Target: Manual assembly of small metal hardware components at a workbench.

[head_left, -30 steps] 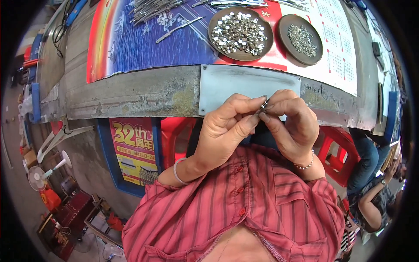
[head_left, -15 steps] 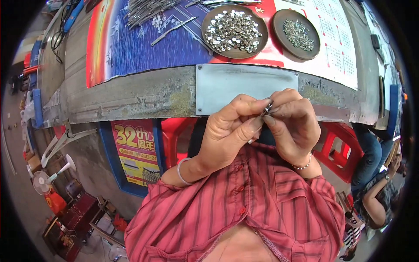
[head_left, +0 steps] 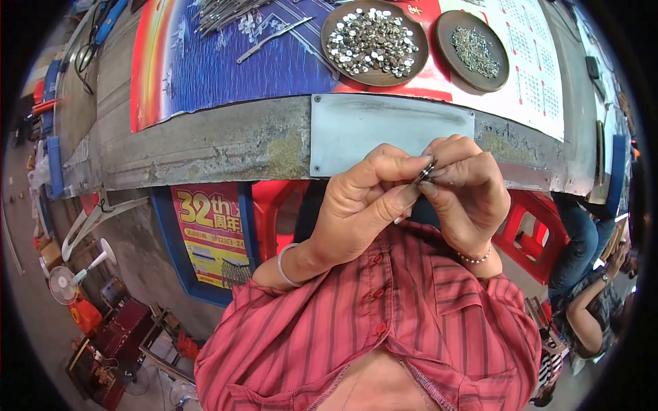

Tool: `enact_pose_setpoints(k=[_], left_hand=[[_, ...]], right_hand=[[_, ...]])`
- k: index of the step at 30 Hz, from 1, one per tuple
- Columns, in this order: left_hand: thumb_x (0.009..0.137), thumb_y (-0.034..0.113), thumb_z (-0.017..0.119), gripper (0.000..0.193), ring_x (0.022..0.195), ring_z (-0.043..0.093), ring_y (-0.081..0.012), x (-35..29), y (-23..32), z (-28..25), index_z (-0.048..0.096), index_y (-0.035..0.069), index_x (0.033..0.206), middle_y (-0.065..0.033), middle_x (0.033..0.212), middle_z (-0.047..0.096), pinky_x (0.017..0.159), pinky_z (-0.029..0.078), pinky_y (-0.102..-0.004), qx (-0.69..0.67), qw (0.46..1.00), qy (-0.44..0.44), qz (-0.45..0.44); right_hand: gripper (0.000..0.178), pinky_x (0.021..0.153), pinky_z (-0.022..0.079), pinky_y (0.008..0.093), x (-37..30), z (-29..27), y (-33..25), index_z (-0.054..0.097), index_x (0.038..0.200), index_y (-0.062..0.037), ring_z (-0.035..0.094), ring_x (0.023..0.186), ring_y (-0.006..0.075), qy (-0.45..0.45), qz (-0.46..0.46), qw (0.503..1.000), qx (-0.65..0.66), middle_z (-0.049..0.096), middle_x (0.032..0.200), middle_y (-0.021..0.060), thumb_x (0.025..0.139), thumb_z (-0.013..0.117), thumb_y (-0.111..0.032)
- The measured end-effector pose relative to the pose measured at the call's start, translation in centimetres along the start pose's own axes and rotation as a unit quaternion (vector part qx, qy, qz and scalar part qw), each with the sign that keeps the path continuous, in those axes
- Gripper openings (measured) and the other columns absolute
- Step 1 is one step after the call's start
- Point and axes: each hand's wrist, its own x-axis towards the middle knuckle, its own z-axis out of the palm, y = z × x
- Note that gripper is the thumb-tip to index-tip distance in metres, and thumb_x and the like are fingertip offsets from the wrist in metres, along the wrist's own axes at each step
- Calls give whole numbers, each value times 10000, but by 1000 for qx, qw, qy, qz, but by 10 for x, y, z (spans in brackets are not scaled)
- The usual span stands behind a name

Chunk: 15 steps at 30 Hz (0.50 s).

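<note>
My left hand (head_left: 363,205) and my right hand (head_left: 466,188) meet fingertip to fingertip in front of my chest, below the table's edge. Between them they pinch a small dark metal part (head_left: 425,171), thin and short; both thumbs and forefingers close on it. Above on the table stands a round brown dish (head_left: 336,31) heaped with small shiny metal discs. To its right a second, smaller brown dish (head_left: 445,27) holds fine greyish metal bits. A grey metal plate (head_left: 356,130) is screwed to the table's front edge just above my hands.
A blue and red printed sheet (head_left: 205,68) covers the tabletop, with several thin metal rods (head_left: 226,10) at its far side. Red plastic stools (head_left: 534,233) stand under the table. Another person (head_left: 582,274) sits at my right. A small fan (head_left: 65,284) sits on the floor at left.
My hands stay together on the small part, shifting only slightly while the fingers work it. The view has tilted a little.
</note>
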Motion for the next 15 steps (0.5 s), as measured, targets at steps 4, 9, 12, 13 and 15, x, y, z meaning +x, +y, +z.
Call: enact_pose_setpoints(k=[4,9,12,13,15], left_hand=[[916,1,557,333,780,523,-102,0,2,1,542,26,1248,-64,1048,506,623,422,-213,-28,1000,1,-8],[931,-12,539,295,753,487,-47,0,5,4,557,13,1224,-18,1020,501,656,421,-174,-27,999,5,-20],[931,-28,527,288,775,488,-52,0,3,4,561,12,1214,-20,1019,500,674,414,-174,-14,1000,-4,-2],[929,-42,521,284,793,488,-56,0,2,5,566,12,1204,-21,1019,500,690,408,-174,-11,1000,-9,8],[920,-62,522,285,818,488,-65,-1,2,5,571,12,1191,-26,1019,500,712,404,-179,7,1000,-15,7]], right_hand=[[189,591,465,288,2,-1,3,572,850,35,563,659,197,-19,-29,999,10,581,776,135,708,657,126],[192,601,465,292,4,-3,0,574,853,40,565,678,204,-28,-35,999,-9,580,780,136,702,653,128],[170,614,468,290,1,-2,2,562,849,34,563,699,193,-16,10,999,37,577,794,128,730,652,117],[161,625,472,287,0,-1,1,551,846,28,561,712,182,-5,41,996,77,573,804,120,751,656,105],[185,655,476,274,-2,0,-5,519,837,7,551,720,159,28,201,942,268,558,835,105,775,686,56]])
